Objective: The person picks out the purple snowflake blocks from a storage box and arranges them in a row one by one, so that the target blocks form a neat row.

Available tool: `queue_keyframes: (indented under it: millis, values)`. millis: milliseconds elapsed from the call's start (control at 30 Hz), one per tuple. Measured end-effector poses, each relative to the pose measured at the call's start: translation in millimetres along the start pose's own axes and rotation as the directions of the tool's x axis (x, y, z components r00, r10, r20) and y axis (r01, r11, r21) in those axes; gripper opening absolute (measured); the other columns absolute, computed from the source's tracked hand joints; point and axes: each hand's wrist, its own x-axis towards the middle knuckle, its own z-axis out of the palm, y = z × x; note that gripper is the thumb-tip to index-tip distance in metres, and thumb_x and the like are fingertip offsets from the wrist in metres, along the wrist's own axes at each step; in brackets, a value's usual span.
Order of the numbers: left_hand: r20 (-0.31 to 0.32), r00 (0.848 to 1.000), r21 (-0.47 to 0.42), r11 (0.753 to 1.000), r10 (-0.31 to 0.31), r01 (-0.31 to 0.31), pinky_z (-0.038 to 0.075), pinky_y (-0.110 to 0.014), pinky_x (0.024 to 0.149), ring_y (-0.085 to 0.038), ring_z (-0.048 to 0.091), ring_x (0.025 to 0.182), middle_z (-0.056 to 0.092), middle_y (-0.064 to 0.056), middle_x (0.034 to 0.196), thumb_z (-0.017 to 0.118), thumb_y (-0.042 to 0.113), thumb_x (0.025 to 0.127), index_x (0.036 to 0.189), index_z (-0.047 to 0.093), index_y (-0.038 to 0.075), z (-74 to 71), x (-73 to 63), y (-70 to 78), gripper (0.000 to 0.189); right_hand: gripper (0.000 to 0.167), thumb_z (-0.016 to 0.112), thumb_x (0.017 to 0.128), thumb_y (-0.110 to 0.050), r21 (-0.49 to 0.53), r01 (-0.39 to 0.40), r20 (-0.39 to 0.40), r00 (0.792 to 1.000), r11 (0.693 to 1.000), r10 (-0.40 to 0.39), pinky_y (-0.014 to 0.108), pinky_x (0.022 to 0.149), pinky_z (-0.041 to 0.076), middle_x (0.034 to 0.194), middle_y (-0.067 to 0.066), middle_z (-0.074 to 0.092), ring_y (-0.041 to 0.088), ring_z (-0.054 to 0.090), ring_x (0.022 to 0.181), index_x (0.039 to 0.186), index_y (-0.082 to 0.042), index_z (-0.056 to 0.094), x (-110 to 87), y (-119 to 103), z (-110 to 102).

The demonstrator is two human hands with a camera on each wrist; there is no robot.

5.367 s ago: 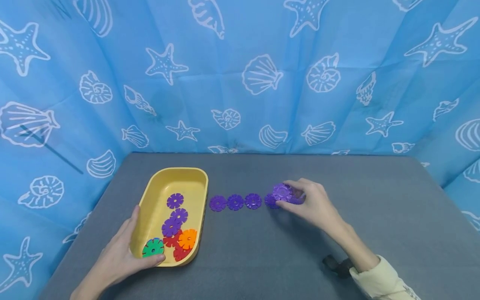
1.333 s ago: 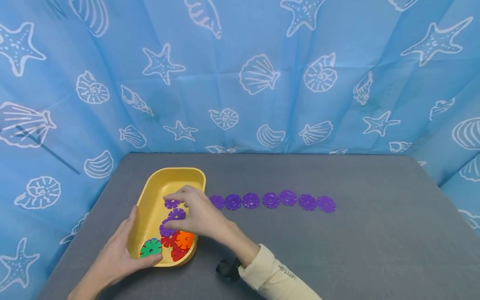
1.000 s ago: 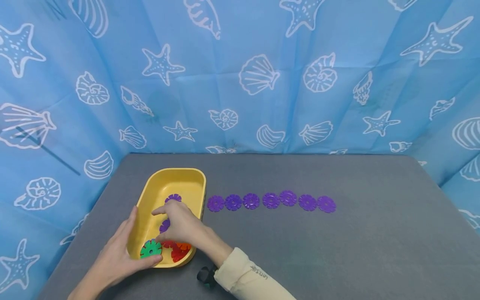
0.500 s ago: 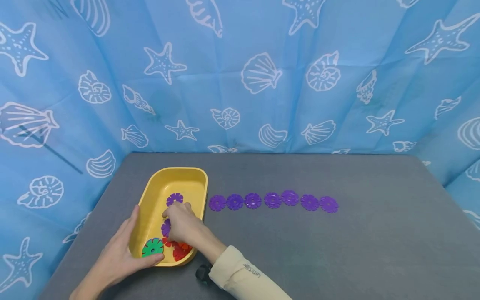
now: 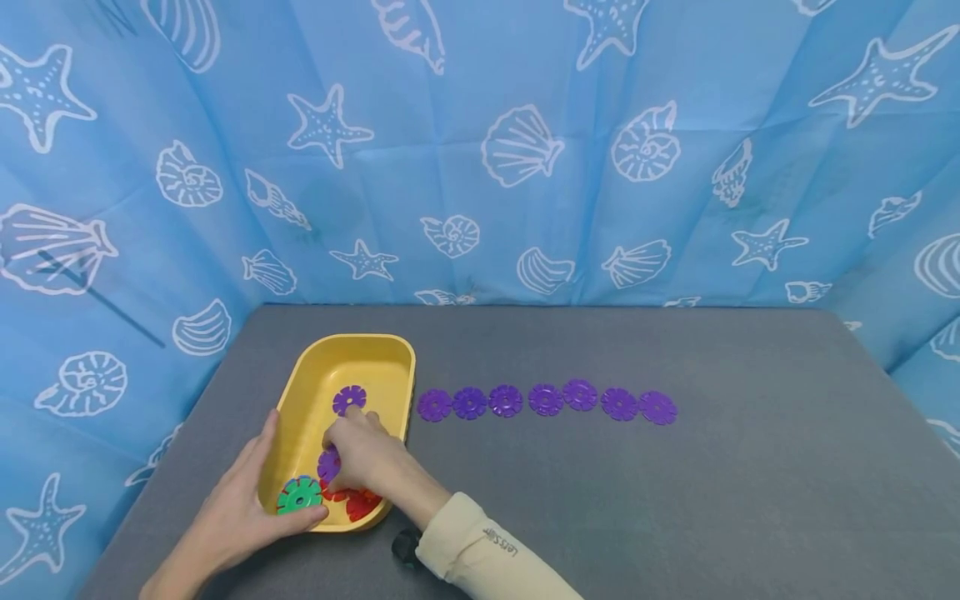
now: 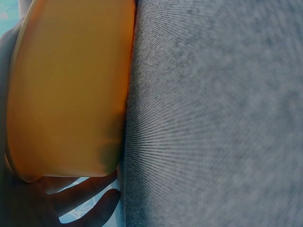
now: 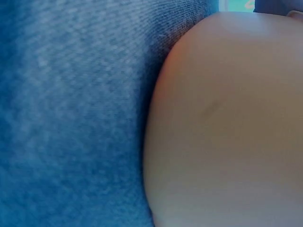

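My left hand (image 5: 232, 500) holds the yellow tray (image 5: 300, 367) at its near left corner, thumb over the rim and fingers along the outer side. In the left wrist view the tray's wall (image 6: 71, 90) stands beside my fingers (image 6: 83, 196). My right hand (image 5: 367, 454) reaches into the tray, fingers curled down, pinching a purple snowflake disc (image 5: 327, 465); the fingertips are partly hidden. Another purple disc (image 5: 349, 400) lies just beyond it. A green disc (image 5: 299, 497) sits by my left thumb, and red discs (image 5: 363, 505) lie under my right wrist.
Several purple discs (image 5: 506, 401) form a slightly wavy row across the grey table (image 5: 675, 492), right of the tray. A blue curtain (image 5: 480, 150) with white shells and starfish hangs behind. A black object (image 5: 406, 546) is at my right cuff.
The row of purple discs has grown to the right. My right hand has gone from the row into the tray. Purple and green discs there have just shifted slightly; my left hand stays put.
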Motion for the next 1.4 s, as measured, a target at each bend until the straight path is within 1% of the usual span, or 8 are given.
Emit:
queue_keyframes:
  millis: [233, 500, 633, 767, 1000, 1100, 1233, 1400]
  values:
    - [0.003, 1.000, 0.013, 1.000, 0.000, 0.000, 0.054, -0.065, 0.090, -0.043, 0.053, 0.119, 0.032, -0.030, 0.156, 0.080, 0.062, 0.077, 0.164, -0.009, 0.012, -0.9, -0.1, -0.8, 0.134, 0.039, 0.091, 0.078, -0.033, -0.016, 0.071, -0.008, 0.997, 0.997, -0.071, 0.025, 0.067, 0.054, 0.113, -0.010, 0.065, 0.008, 0.057, 0.092, 0.113, -0.028, 0.076, -1.2, 2.6, 0.9]
    - [0.006, 1.000, 0.011, 1.000, -0.019, 0.019, 0.056, -0.063, 0.090, -0.040, 0.053, 0.118, 0.034, -0.029, 0.153, 0.080, 0.063, 0.075, 0.165, -0.008, 0.012, -0.2, -0.9, -1.5, 0.135, 0.026, 0.091, 0.077, -0.033, 0.012, 0.079, -0.021, 0.997, 0.997, -0.079, 0.021, 0.053, 0.045, 0.108, -0.008, 0.060, 0.006, 0.052, 0.070, 0.091, -0.021, 0.072, -2.7, 3.3, 1.3]
    - [0.007, 1.000, 0.004, 1.000, -0.023, 0.023, 0.056, -0.062, 0.089, -0.039, 0.054, 0.116, 0.035, -0.028, 0.152, 0.080, 0.063, 0.075, 0.165, -0.008, 0.013, 0.0, -1.1, -0.9, 0.135, 0.027, 0.093, 0.074, -0.031, 0.030, 0.065, -0.022, 0.998, 0.997, -0.064, 0.022, 0.054, 0.046, 0.111, -0.008, 0.061, 0.006, 0.051, 0.072, 0.088, -0.021, 0.072, -1.7, 3.6, 1.7]
    - [0.009, 1.000, 0.004, 1.000, -0.025, 0.025, 0.056, -0.061, 0.088, -0.038, 0.055, 0.115, 0.035, -0.028, 0.152, 0.081, 0.063, 0.076, 0.165, -0.009, 0.013, -0.4, -1.0, -0.2, 0.136, 0.031, 0.096, 0.070, -0.028, 0.032, 0.066, -0.014, 0.998, 0.997, -0.065, 0.021, 0.057, 0.046, 0.104, -0.008, 0.061, 0.005, 0.050, 0.075, 0.091, -0.020, 0.075, -1.3, 3.9, 1.4]
    - [0.011, 1.000, 0.002, 1.000, -0.023, 0.023, 0.055, -0.061, 0.089, -0.039, 0.054, 0.116, 0.034, -0.028, 0.154, 0.080, 0.062, 0.077, 0.164, -0.010, 0.014, -0.6, -0.6, 0.4, 0.135, 0.032, 0.095, 0.072, -0.031, 0.037, 0.069, 0.008, 0.998, 0.997, -0.070, 0.021, 0.057, 0.044, 0.097, -0.010, 0.059, 0.004, 0.049, 0.076, 0.095, -0.020, 0.076, -2.8, 2.8, 0.1]
    - [0.002, 1.000, 0.002, 1.000, -0.014, 0.014, 0.055, -0.062, 0.089, -0.039, 0.054, 0.116, 0.034, -0.028, 0.153, 0.080, 0.062, 0.077, 0.165, -0.010, 0.014, -0.5, -0.5, 0.5, 0.135, 0.022, 0.092, 0.076, -0.030, 0.062, 0.107, -0.026, 0.994, 0.992, -0.106, 0.018, 0.050, 0.041, 0.084, -0.010, 0.061, 0.002, 0.048, 0.065, 0.082, -0.019, 0.074, -3.5, 3.8, 0.5]
    - [0.001, 1.000, 0.002, 1.000, -0.017, 0.017, 0.056, -0.062, 0.088, -0.040, 0.054, 0.116, 0.035, -0.028, 0.153, 0.080, 0.062, 0.076, 0.165, -0.009, 0.014, -0.1, -0.4, 0.6, 0.134, 0.029, 0.089, 0.079, -0.024, 0.100, 0.142, -0.049, 0.989, 0.985, -0.138, 0.016, 0.041, 0.036, 0.058, -0.010, 0.051, 0.001, 0.042, 0.048, 0.065, -0.017, 0.065, -4.6, 4.5, 0.7]
    - [-0.002, 1.000, 0.001, 1.000, -0.012, 0.012, 0.056, -0.061, 0.088, -0.038, 0.054, 0.115, 0.035, -0.028, 0.153, 0.081, 0.061, 0.076, 0.165, -0.007, 0.013, 0.1, -0.1, 0.3, 0.134, 0.020, 0.091, 0.077, -0.019, 0.098, 0.105, -0.038, 0.994, 0.990, -0.101, 0.017, 0.045, 0.041, 0.064, -0.011, 0.053, 0.002, 0.048, 0.055, 0.081, -0.017, 0.072, -4.1, 3.4, 0.2]
